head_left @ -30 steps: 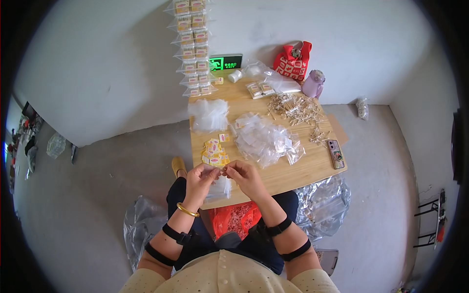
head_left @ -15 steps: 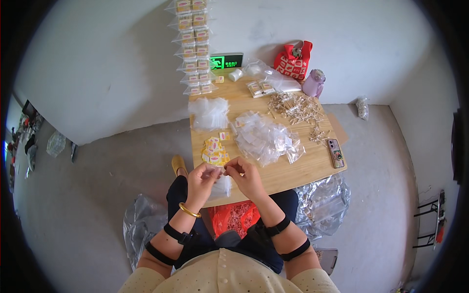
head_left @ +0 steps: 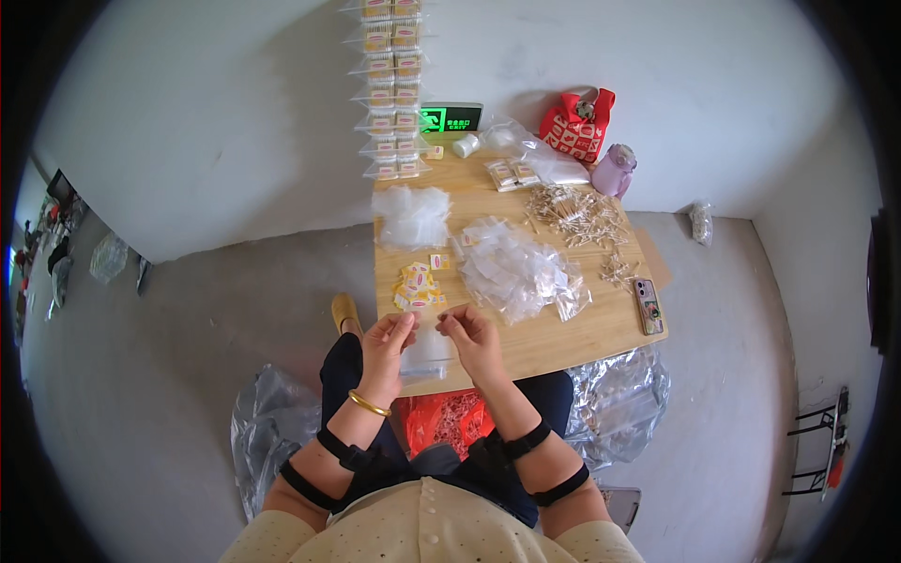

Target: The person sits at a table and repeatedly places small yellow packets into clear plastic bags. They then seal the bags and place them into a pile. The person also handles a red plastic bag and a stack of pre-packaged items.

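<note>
Both pinches look narrow, contents impossible to tell, as left hand [head_left: 383, 347] and right hand [head_left: 479, 342] hang above clear bags [head_left: 427, 351] at the table's [head_left: 601, 330] near edge, likely light, limp, slippery, best taken by one corner.

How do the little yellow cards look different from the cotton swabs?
The yellow cards are flat rectangles; the cotton swabs are thin sticks. The yellow cards make a smaller heap than the cotton swabs. Both lie loose on the table.
</note>
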Available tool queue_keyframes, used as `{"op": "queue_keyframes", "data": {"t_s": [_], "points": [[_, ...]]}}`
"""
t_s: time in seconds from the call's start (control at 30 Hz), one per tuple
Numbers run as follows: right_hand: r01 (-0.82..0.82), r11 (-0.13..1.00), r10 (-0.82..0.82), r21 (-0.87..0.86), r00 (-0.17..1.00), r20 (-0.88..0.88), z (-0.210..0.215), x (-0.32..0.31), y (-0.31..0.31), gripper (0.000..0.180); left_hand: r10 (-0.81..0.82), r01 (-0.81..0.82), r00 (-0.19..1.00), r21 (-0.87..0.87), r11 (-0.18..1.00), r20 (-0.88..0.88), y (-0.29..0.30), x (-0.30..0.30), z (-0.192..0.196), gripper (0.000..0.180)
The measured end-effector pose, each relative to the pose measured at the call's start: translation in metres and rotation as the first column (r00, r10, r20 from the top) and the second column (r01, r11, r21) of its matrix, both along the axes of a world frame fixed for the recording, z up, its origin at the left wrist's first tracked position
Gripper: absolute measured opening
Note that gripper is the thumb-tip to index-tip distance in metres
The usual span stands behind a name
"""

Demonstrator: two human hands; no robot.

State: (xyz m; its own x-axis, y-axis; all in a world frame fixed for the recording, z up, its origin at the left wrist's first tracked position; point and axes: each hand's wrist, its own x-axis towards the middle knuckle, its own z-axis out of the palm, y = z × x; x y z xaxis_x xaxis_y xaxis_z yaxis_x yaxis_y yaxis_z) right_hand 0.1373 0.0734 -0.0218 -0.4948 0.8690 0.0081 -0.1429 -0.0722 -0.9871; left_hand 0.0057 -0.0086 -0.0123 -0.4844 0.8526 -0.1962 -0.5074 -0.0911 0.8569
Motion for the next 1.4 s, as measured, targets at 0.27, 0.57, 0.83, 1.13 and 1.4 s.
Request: {"op": "queue_keyframes", "data": {"t_s": [0.27,0.57,0.83,1.13,1.4], "points": [[-0.206,0.948,0.129,0.242,0.946,0.298,0.012,0.008,-0.002,0.011,-0.181,0.150,0.861,-0.103,0.983,-0.476,-0.006,-0.022,0.001,0.013],[-0.058,0.998,0.050,0.027,0.975,0.218,-0.075,0.019,-0.006,0.013,-0.102,0.042,0.964,-0.239,0.970,-0.244,-0.028,-0.031,-0.052,0.012],[-0.025,0.977,-0.130,0.212,0.717,0.684,-0.094,-0.011,-0.003,0.025,-0.181,-0.085,0.139,-0.193,0.977,-0.974,-0.034,-0.038,-0.071,0.048],[-0.154,0.837,-0.364,0.525,0.560,0.744,-0.081,0.004,0.033,0.025,-0.408,0.057,-0.445,-0.480,0.875,-0.797,-0.022,-0.017,-0.130,0.078],[-0.406,0.623,-0.491,0.669,0.462,0.738,-0.078,0.033,0.114,0.045,-0.425,0.124,-0.386,-0.502,0.856,-0.819,-0.020,-0.019,-0.124,0.076]]}}
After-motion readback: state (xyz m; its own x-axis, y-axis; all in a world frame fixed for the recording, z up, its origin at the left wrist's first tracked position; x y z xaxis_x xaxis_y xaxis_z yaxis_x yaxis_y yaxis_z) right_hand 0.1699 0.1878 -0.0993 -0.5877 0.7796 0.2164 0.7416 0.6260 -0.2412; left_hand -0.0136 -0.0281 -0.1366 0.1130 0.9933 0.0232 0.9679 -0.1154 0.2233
